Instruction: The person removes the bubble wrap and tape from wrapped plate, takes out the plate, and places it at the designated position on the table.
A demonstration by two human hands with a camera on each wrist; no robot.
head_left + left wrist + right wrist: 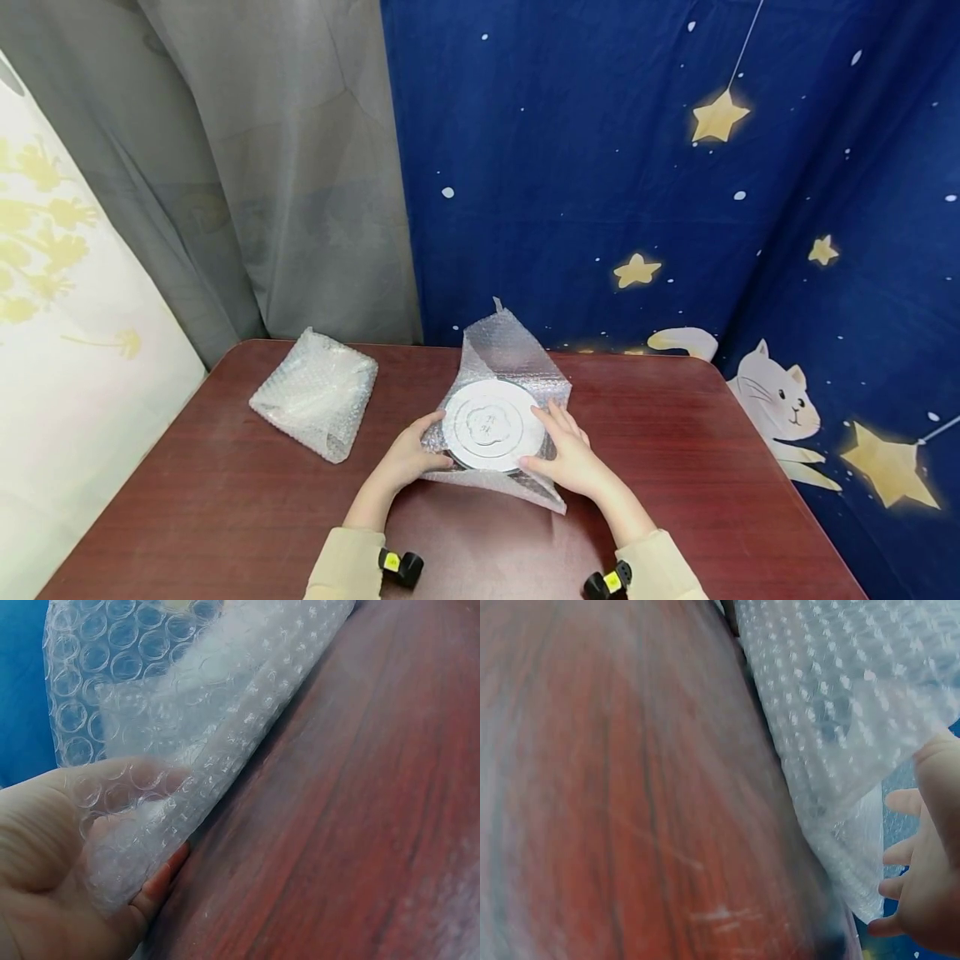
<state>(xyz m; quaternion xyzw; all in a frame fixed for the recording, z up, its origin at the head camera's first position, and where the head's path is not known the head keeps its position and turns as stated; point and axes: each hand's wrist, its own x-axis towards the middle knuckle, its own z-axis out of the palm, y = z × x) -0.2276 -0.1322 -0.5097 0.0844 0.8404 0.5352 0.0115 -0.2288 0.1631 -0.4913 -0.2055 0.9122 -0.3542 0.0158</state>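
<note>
A round white disc (492, 425) with raised rings and a patterned centre lies on a sheet of bubble wrap (517, 346), a dark rim showing at its lower edge. On the disc's left side is my left hand (412, 450); the left wrist view shows its thumb behind the clear film and its fingers curled round the folded bubble wrap (217, 742). Against the disc's right side rests my right hand (573, 454), thumb and index at the rim. In the right wrist view its fingers (901, 851) are spread apart beside the bubble wrap (832, 712).
Another flat piece of bubble wrap (318, 392), folded like a packet, lies at the table's back left; its contents cannot be made out. The reddish-brown wooden table (675, 467) ends at a blue star-patterned curtain (555, 167) and a grey one (300, 167).
</note>
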